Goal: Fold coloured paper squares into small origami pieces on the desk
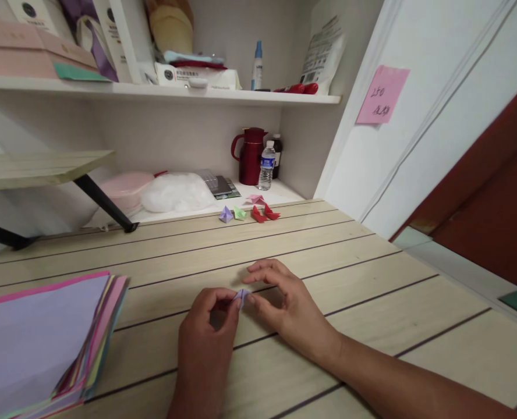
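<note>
My left hand (210,323) pinches a small lavender folded paper piece (241,295) between thumb and index finger, just above the striped tabletop. Close by on the right, my right hand (287,302) has its fingers curved and apart. Its thumb tip is at the paper's right edge, and whether it touches is hard to tell. At the table's far edge lie small paper folds: a purple one (226,215), a light green one (240,213), a pink one (255,199) and two red ones (265,213).
A stack of coloured paper sheets (44,337) lies at the left. Behind the table are a dark red jug (252,157), a water bottle (266,167) and a white plastic bag (175,193). A small raised shelf (44,167) on black legs stands at the back left.
</note>
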The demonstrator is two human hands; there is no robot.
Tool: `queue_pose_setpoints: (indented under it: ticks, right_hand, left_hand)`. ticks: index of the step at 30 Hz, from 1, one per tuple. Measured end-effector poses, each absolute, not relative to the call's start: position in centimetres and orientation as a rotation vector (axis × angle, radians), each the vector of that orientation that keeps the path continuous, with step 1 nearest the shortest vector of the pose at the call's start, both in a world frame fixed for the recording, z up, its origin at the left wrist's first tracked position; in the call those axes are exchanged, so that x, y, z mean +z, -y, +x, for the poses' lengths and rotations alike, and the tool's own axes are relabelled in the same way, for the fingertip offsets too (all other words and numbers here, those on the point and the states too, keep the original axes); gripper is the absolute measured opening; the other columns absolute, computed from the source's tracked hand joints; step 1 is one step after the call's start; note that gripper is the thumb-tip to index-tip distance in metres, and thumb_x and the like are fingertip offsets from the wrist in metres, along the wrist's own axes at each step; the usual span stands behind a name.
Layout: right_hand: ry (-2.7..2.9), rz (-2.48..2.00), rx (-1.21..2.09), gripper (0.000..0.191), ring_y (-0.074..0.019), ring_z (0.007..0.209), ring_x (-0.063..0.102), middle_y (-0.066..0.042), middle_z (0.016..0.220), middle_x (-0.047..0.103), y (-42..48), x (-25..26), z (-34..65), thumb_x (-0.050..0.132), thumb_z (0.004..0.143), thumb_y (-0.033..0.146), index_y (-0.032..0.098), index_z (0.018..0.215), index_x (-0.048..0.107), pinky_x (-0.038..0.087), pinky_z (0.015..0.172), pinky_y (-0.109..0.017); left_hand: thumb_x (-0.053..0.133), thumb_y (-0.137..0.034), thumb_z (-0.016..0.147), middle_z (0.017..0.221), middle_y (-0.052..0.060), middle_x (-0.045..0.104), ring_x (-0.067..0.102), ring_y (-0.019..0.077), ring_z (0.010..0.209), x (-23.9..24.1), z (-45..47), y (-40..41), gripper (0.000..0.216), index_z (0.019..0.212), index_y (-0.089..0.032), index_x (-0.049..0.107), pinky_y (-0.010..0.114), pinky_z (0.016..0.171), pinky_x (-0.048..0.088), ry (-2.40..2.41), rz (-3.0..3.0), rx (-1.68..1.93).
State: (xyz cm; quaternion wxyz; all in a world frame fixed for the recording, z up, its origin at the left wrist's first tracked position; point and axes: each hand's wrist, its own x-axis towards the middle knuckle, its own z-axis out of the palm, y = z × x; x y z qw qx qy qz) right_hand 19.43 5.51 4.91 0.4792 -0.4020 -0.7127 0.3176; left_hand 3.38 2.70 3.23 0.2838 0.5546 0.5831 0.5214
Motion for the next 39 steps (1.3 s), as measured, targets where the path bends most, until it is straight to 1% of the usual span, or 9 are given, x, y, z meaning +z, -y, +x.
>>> queue_pose_setpoints:
  ticks: [5, 9, 15, 20, 23, 27, 33, 35, 39]
  right_hand:
    - [1.729, -0.99, 0.755, 0.018, -0.0228, 0.113, 0.058, -0.007, 0.109, 0.064, -5.3, 5.06, 19.24, 0.069, 0.081, 0.016, 0.026, 0.096, 0.072, 0.046, 0.099, -0.038]
    - [1.716, -0.996, 0.77, 0.016, -0.0227, 0.111, 0.059, -0.006, 0.109, 0.065, -5.29, 5.15, 19.26, 0.069, 0.08, 0.015, 0.025, 0.092, 0.072, 0.047, 0.097, -0.038]
    - [1.701, -0.991, 0.779, 0.013, -0.0219, 0.107, 0.061, -0.006, 0.106, 0.065, -5.22, 5.23, 19.23, 0.067, 0.078, 0.012, 0.024, 0.081, 0.071, 0.048, 0.093, -0.036]
    - [1.706, -0.984, 0.774, 0.016, -0.0212, 0.104, 0.062, -0.006, 0.104, 0.065, -5.15, 5.34, 19.24, 0.065, 0.076, 0.007, 0.022, 0.078, 0.069, 0.048, 0.091, -0.034]
    - [1.711, -0.975, 0.766, 0.017, -0.0209, 0.101, 0.063, -0.005, 0.103, 0.066, -5.18, 5.3, 19.25, 0.064, 0.075, 0.006, 0.022, 0.077, 0.069, 0.048, 0.091, -0.035]
    - [1.705, -0.961, 0.762, 0.014, -0.0204, 0.095, 0.066, -0.005, 0.098, 0.07, -5.32, 5.07, 19.19, 0.066, 0.077, 0.009, 0.023, 0.076, 0.07, 0.051, 0.088, -0.035]
    - [1.722, -0.966, 0.752, 0.015, -0.0196, 0.087, 0.068, -0.004, 0.09, 0.074, -5.52, 4.82, 19.22, 0.065, 0.08, 0.012, 0.024, 0.08, 0.073, 0.054, 0.079, -0.032]
    - [1.759, -0.978, 0.723, 0.015, -0.0195, 0.085, 0.069, -0.003, 0.088, 0.074, -5.51, 4.88, 19.26, 0.065, 0.081, 0.012, 0.024, 0.08, 0.073, 0.053, 0.078, -0.032]
    - [1.872, -1.02, 0.588, 0.014, -0.0195, 0.085, 0.069, -0.001, 0.087, 0.075, -5.4, 5.0, 19.34, 0.067, 0.082, 0.011, 0.025, 0.079, 0.072, 0.048, 0.081, -0.035]
  left_hand:
    - [0.067, -0.035, 0.08, 0.075, -0.001, 0.071, 0.065, 0.0161, 0.069, 2.78, 3.5, -2.82, 0.011, 0.079, -0.024, 0.066, 0.028, 0.069, 0.049, -1.577, 1.575, 1.467]
    - [0.066, -0.032, 0.082, 0.077, -0.001, 0.07, 0.065, 0.016, 0.071, 3.13, 3.69, -2.58, 0.008, 0.078, -0.025, 0.065, 0.028, 0.069, 0.049, -1.572, 1.654, 1.469]
    - [0.063, -0.023, 0.084, 0.078, -0.003, 0.065, 0.062, 0.015, 0.075, 3.35, 3.81, -2.28, 0.008, 0.076, -0.025, 0.061, 0.03, 0.074, 0.047, -1.574, 1.87, 1.517]
    - [0.061, -0.021, 0.085, 0.08, -0.004, 0.065, 0.062, 0.0148, 0.078, 3.1, 3.74, -2.3, 0.01, 0.076, -0.025, 0.06, 0.031, 0.076, 0.046, -1.569, 1.976, 1.513]
    - [0.062, -0.021, 0.085, 0.078, -0.004, 0.064, 0.062, 0.0144, 0.076, 3.3, 3.79, -2.31, 0.011, 0.075, -0.025, 0.06, 0.029, 0.074, 0.046, -1.57, 1.967, 1.519]
    - [0.065, -0.024, 0.084, 0.076, -0.004, 0.064, 0.062, 0.0146, 0.074, 3.59, 3.85, -2.44, 0.011, 0.073, -0.025, 0.06, 0.029, 0.072, 0.046, -1.564, 1.867, 1.532]
    - [0.065, -0.029, 0.084, 0.08, -0.002, 0.065, 0.063, 0.0154, 0.077, 3.23, 3.57, -2.92, 0.011, 0.074, -0.025, 0.062, 0.029, 0.073, 0.048, -1.556, 1.801, 1.507]
    - [0.064, -0.029, 0.083, 0.082, -0.002, 0.065, 0.063, 0.0163, 0.079, 3.16, 3.51, -3.12, 0.007, 0.076, -0.025, 0.064, 0.03, 0.074, 0.049, -1.553, 1.817, 1.483]
    - [0.064, -0.027, 0.081, 0.083, -0.001, 0.066, 0.062, 0.0196, 0.082, 3.35, 3.6, -3.19, 0.003, 0.078, -0.027, 0.066, 0.036, 0.078, 0.047, -1.613, 1.829, 1.435]
